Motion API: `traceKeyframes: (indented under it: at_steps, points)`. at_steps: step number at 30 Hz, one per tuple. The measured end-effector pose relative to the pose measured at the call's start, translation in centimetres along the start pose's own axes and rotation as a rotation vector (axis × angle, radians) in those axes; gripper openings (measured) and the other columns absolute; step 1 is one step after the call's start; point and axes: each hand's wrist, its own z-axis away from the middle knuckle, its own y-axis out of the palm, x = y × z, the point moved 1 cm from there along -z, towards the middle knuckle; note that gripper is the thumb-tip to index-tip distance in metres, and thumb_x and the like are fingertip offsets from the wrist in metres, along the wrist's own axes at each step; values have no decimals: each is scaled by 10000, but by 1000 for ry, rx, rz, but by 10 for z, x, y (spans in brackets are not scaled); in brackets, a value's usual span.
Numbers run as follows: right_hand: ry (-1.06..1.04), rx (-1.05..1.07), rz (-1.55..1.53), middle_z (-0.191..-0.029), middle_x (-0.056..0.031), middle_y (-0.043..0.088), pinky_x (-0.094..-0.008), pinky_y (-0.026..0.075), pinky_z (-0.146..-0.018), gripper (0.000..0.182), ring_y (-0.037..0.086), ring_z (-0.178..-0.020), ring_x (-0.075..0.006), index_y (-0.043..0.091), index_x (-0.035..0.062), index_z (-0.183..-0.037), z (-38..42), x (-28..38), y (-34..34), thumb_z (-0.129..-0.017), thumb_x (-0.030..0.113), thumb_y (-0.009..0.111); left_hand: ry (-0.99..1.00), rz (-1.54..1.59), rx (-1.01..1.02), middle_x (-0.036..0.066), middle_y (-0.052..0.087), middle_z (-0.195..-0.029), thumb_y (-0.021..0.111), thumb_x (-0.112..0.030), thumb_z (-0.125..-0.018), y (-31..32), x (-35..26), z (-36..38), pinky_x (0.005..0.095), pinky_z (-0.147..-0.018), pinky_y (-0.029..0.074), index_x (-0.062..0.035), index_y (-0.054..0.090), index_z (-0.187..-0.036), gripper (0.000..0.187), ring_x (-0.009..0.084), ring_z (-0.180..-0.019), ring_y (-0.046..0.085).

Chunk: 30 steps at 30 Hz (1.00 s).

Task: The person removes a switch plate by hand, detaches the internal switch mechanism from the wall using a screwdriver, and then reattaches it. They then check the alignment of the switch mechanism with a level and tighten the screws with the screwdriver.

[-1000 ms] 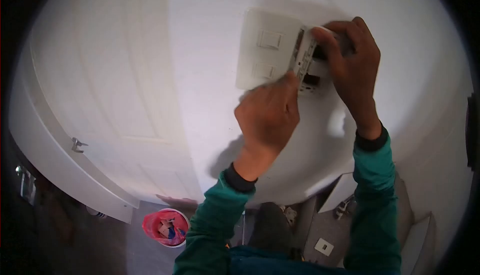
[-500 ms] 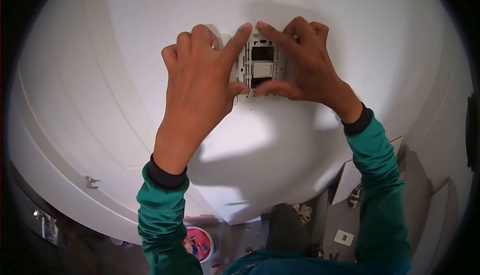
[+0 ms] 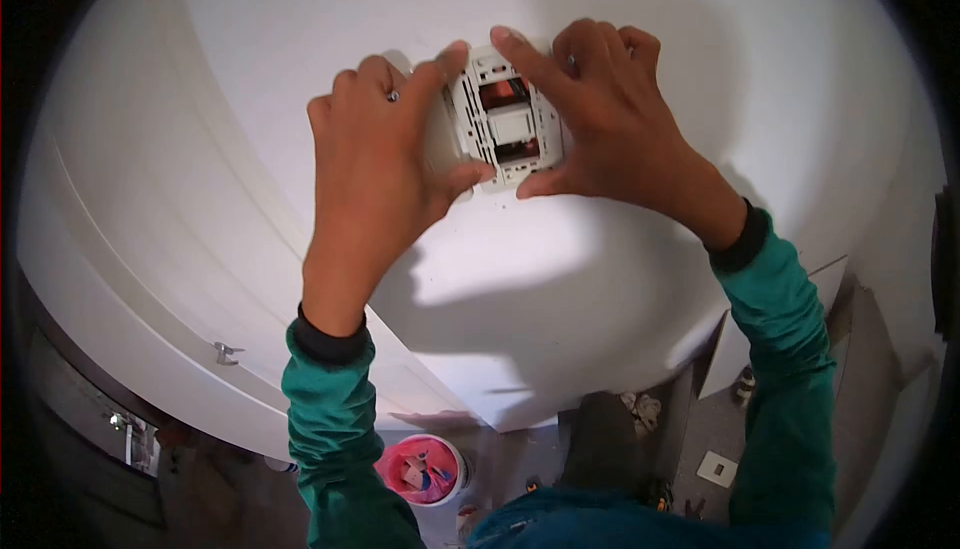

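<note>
A pale switch frame (image 3: 512,127) with a small rocker in its middle sits on the white wall, and reddish shapes show through its openings. My left hand (image 3: 375,139) grips its left side, index fingertip near the top edge and thumb at the bottom. Between that hand and the frame is a pale plate (image 3: 440,134), partly covered by the fingers. On the right side my right hand (image 3: 610,114) has its index finger at the top and its thumb at the bottom edge. Small metallic bits show between the curled fingers of both hands.
A white panelled door (image 3: 180,199) with a metal handle (image 3: 227,353) is at the left. Below stands a bucket with a pink lining (image 3: 455,494) and scraps inside. A square switch plate (image 3: 717,468) lies on the grey surface at lower right, near a leaning white panel (image 3: 727,354).
The frame now looks tilted, and reddish shapes show more clearly in its openings. Both hands still hold its sides. The camera view has shifted, moving the door and bucket rightward in the picture.
</note>
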Motion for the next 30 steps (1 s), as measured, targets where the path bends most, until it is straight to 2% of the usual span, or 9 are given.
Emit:
traceKeyframes:
  at_steps: [11,13,15,17,19,23,26,29,30]
  points:
    - [-37,-3,57,-978,-59,444,-405,265,-881,1195,444,-949,-233,406,200,-1434,-4,2,-7,-370,542,829,56,-97,-1,109,478,-959,865,-521,-473,6,-1,1,383,-785,347,-258,416,-1441,1099,266,-902,445]
    - [-74,2,66,-954,-53,438,-401,269,-872,1190,443,-926,-228,419,183,-1428,-3,-5,-11,-370,548,825,62,-139,2,119,474,-975,868,-547,-456,7,2,0,392,-789,362,-260,414,-1441,1123,267,-924,433]
    - [-96,57,24,-1014,-119,425,-429,272,-846,1216,414,-955,-256,312,77,-1448,1,-14,-8,-466,534,864,78,-74,-29,107,481,-957,874,-472,-455,0,-3,-2,401,-775,319,-256,471,-1386,1036,275,-912,432]
    - [-115,62,77,-1029,-148,420,-441,270,-836,1236,401,-965,-263,274,23,-1453,5,-22,7,-503,516,891,-39,-168,200,81,426,-942,873,-465,-573,-3,-9,-6,365,-768,284,-121,449,-1409,999,210,-845,355]
    - [-87,117,10,-1013,-147,427,-436,270,-832,1245,407,-951,-256,293,28,-1448,2,-14,-6,-475,511,901,-41,-211,223,74,418,-915,883,-488,-532,-1,-9,-5,362,-760,287,-117,473,-1389,1020,212,-842,352]
    - [-145,47,-16,-998,-144,439,-430,272,-819,1237,417,-928,-250,318,36,-1441,4,-18,-5,-459,498,911,0,-149,49,73,423,-912,873,-552,-479,3,-19,3,372,-757,282,-114,512,-1358,1046,219,-839,338]
    - [-55,144,-9,-993,-140,447,-430,268,-802,1220,418,-919,-243,339,40,-1433,3,-17,0,-457,493,914,29,-90,-48,78,430,-922,866,-575,-459,4,-16,4,379,-761,288,-126,514,-1357,1063,225,-848,342]
    - [-223,-94,127,-977,-135,452,-432,260,-787,1206,417,-910,-236,361,36,-1422,6,-30,19,-452,483,921,99,-122,-96,92,444,-949,866,-583,-444,5,-6,8,386,-775,311,-159,493,-1375,1089,237,-872,365]
    - [-223,-93,103,-972,-134,454,-428,255,-781,1206,414,-905,-231,367,33,-1418,7,-30,19,-447,478,925,133,-140,-111,97,449,-959,866,-586,-439,7,1,9,388,-779,319,-170,486,-1381,1098,241,-880,372]
